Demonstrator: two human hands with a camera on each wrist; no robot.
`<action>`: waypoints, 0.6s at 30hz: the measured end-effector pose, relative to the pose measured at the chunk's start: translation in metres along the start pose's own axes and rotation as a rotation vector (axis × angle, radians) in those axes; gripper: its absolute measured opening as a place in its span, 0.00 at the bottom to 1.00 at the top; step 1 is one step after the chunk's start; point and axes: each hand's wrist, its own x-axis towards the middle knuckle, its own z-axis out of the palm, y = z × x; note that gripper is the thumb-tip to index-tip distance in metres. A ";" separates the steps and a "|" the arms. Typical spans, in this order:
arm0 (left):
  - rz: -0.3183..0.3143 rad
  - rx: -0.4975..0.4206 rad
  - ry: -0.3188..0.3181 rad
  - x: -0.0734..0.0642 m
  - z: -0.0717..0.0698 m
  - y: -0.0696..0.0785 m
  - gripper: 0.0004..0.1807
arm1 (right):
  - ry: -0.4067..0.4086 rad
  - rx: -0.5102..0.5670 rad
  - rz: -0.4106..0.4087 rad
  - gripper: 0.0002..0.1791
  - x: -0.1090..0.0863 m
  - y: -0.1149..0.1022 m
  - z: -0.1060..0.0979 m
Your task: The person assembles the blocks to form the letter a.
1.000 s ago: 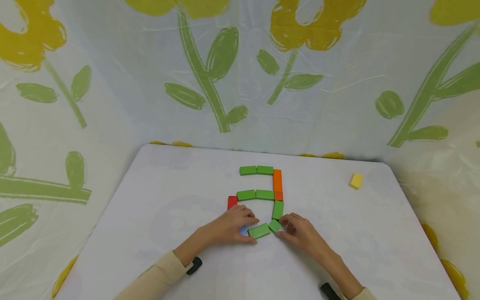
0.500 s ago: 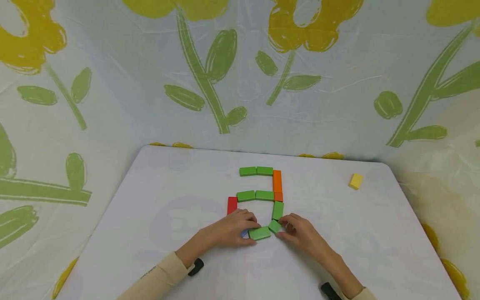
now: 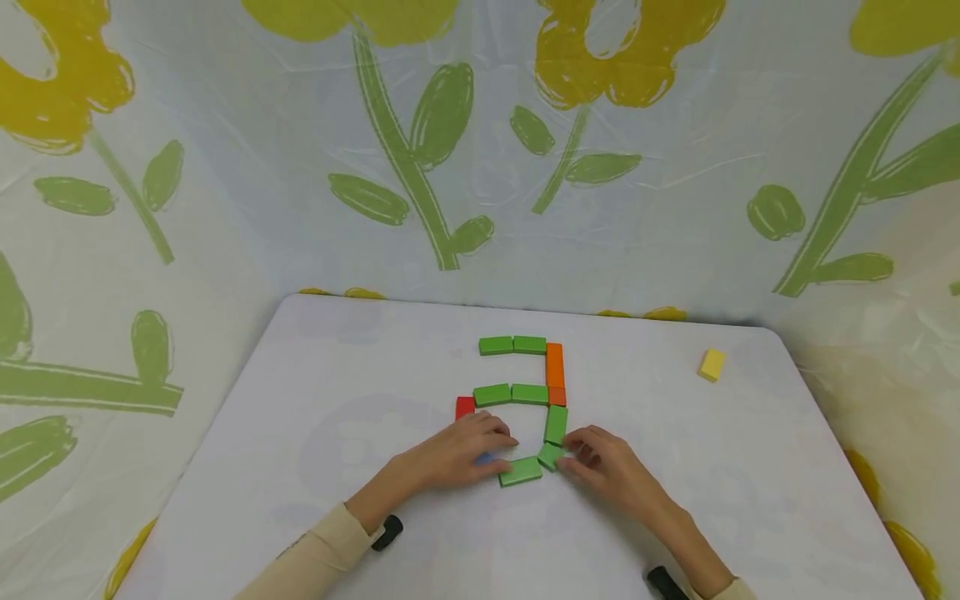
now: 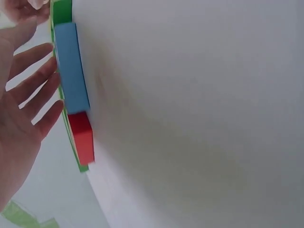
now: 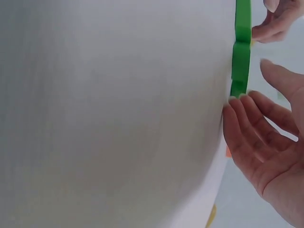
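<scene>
Wooden blocks lie in a connected outline on the table. My left hand hovers over the blue block, mostly hidden in the head view, with fingers loosely extended and the thumb tip at the left end of a green block. Beyond the blue block sits a red block. My right hand has relaxed fingers right at a small tilted green block and the upright green block above it. In the right wrist view its thumb stands apart from the fingers.
Two green blocks form the middle row, and two more green blocks the top row. Orange pieces join both rows on the right. A lone yellow block lies at the far right of the white table.
The left hand shifts slightly, its fingertips lifting off the lower green block's edge while the thumb moves up to its left end. The right hand draws very slightly rightward; the blocks hold nearly the same layout.
</scene>
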 end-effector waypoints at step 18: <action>-0.235 -0.004 -0.053 -0.016 -0.018 -0.043 0.44 | 0.225 -0.132 0.050 0.19 0.001 0.034 -0.031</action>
